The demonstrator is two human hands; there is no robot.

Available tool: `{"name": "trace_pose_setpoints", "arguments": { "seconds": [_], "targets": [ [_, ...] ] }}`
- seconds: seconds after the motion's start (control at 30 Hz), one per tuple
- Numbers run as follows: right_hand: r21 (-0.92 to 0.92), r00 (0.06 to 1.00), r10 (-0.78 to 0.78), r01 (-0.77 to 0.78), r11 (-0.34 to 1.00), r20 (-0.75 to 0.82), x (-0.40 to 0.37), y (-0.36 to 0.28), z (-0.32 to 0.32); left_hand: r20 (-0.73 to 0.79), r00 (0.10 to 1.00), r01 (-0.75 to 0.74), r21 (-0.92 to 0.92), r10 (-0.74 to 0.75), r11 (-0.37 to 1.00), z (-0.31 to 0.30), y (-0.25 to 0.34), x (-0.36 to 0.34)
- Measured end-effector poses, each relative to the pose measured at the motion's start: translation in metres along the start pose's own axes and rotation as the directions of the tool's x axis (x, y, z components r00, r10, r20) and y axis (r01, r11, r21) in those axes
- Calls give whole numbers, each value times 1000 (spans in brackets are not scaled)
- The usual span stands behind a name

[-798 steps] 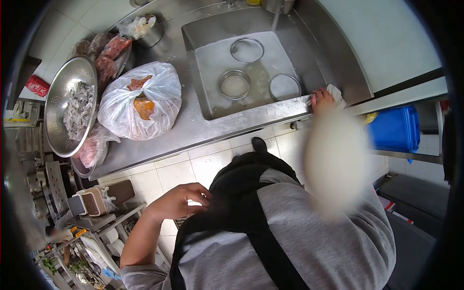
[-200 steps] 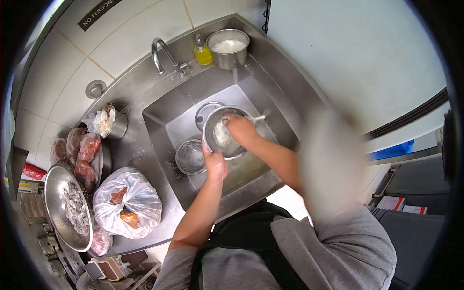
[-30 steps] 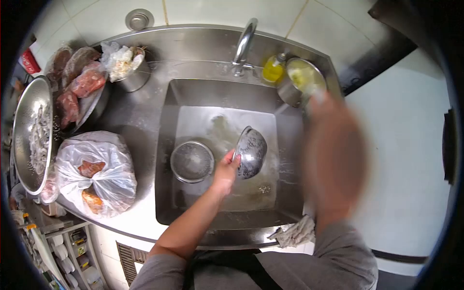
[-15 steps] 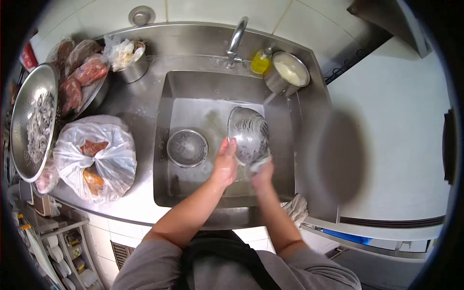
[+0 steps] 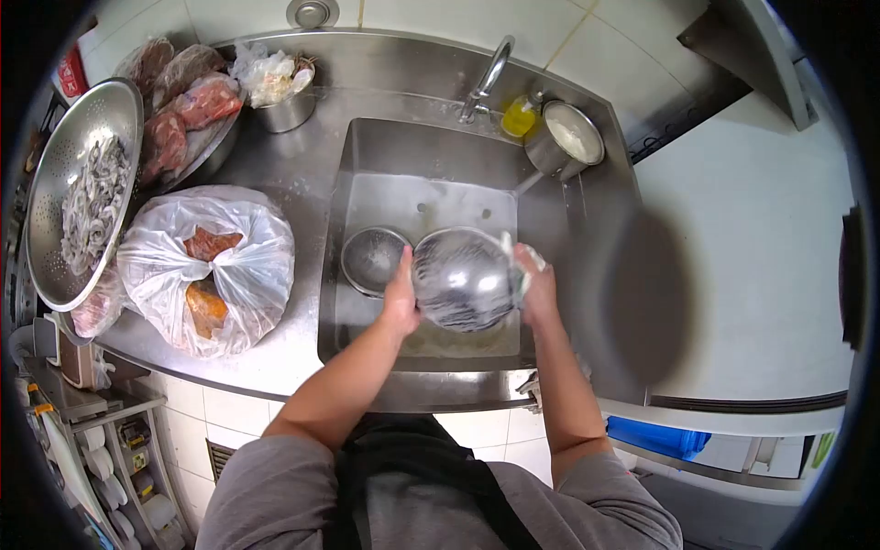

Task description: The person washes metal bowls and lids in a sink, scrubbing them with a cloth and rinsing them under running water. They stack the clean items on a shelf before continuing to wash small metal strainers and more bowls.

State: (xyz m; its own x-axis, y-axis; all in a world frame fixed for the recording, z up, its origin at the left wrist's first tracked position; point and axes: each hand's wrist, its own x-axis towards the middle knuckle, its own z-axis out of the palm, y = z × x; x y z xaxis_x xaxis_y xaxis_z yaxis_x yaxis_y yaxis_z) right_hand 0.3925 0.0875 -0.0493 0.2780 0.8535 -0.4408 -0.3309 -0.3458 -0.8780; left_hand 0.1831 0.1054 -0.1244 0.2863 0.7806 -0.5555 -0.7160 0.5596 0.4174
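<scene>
A shiny metal bowl [image 5: 463,286], streaked with suds, is held over the sink [image 5: 332,275]. Its rounded outside faces up toward me. My left hand [image 5: 401,298] grips the bowl's left edge, thumb along the side. At the right edge my right hand [image 5: 540,289] is closed around a whitish scrubbing pad [image 5: 519,266], pressed against the bowl; motion blurs the pad. Left of the held bowl, a smaller metal bowl [image 5: 374,259] rests on the sink floor, partly hidden behind my left hand.
A faucet [image 5: 488,78], yellow soap bottle [image 5: 521,115] and metal pot [image 5: 566,139] line the sink's back. To the left are a tied plastic bag [image 5: 247,275], a colander [image 5: 82,202] holding greyish strips, bagged meat [image 5: 206,99] and a metal container [image 5: 286,114].
The bowl has turned from tilted sideways to outside-up. My left hand moved slightly left, and my right hand moved up and right to the bowl's right edge. The camera view shifted.
</scene>
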Motion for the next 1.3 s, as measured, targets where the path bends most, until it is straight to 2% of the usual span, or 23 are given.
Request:
{"name": "trace_pose_setpoints", "arguments": {
  "seconds": [0.07,0.1,0.13,0.17,0.23,0.3,0.33,0.37,0.43,0.47,0.53,0.57,0.63,0.73,0.87,0.93,1.0,1.03,1.1,1.17,1.2,1.23,1.3],
  "targets": [
    [-611,974,-172,226,759,146,-30,2,10,146,922,356,44,-359,933,8,28,-15],
    [-613,976,-166,217,760,139,-36,9,7,143,919,365,43,-367,930,-7,28,-7],
    [-669,783,-427,614,418,452,-41,19,3,227,832,501,89,-507,861,-29,22,7],
    [-532,449,-494,846,-32,745,-46,27,-2,300,714,621,144,-632,770,-35,22,6],
    [-483,461,-285,876,-5,840,-42,27,-22,136,690,685,194,-711,703,-45,17,2],
    [-512,507,172,859,-19,845,-32,29,-36,83,888,349,521,-453,779,-44,2,-17],
    [-659,683,360,722,-209,635,-20,29,-39,25,947,247,580,-320,776,-36,-11,-25],
    [-665,687,362,718,-207,630,-7,33,-33,24,944,253,580,-328,774,-27,-22,-31],
    [-794,867,-6,453,-405,498,14,55,-8,28,926,309,517,-376,798,-14,-40,-40],
    [-793,867,-7,453,-407,499,9,73,6,26,934,291,524,-356,801,-14,-50,-35],
    [-831,799,-247,554,-54,549,-10,119,22,23,956,229,563,-292,794,-16,-27,-28],
    [-745,748,-14,662,82,664,12,154,-3,22,973,171,600,-230,781,-20,-12,-23],
    [-448,557,326,821,-353,764,-6,91,-12,131,968,92,607,-214,789,-33,-2,-24],
    [-560,731,200,642,-524,652,13,31,10,-55,961,254,572,-272,780,-29,-17,-32],
    [-648,710,-3,641,-411,704,19,98,2,-29,976,197,540,-216,818,-8,-15,-31],
    [-611,623,217,782,-128,752,0,88,-1,-39,996,89,590,-82,803,-34,-4,-21],
    [-480,686,427,722,-498,589,13,28,2,-66,997,16,742,48,671,-57,2,-14],
    [-526,721,205,642,-559,662,25,3,-9,-64,996,11,739,54,673,-70,4,-9],
    [-708,767,-214,395,-585,605,59,-59,-21,-8,907,-256,786,422,564,-89,5,-4],
    [-836,598,-590,312,-452,542,110,-117,-51,38,845,-269,892,533,364,-85,18,-17],
    [-896,684,-579,320,-308,444,137,-152,-65,103,785,-239,960,611,144,-82,27,-28],
    [-938,766,-543,310,-156,343,158,-174,-68,95,775,-232,963,625,140,-76,35,-40],
    [-920,724,-568,317,-229,391,166,-185,-40,191,754,-250,968,629,5,-57,48,-65]
  ]
}}
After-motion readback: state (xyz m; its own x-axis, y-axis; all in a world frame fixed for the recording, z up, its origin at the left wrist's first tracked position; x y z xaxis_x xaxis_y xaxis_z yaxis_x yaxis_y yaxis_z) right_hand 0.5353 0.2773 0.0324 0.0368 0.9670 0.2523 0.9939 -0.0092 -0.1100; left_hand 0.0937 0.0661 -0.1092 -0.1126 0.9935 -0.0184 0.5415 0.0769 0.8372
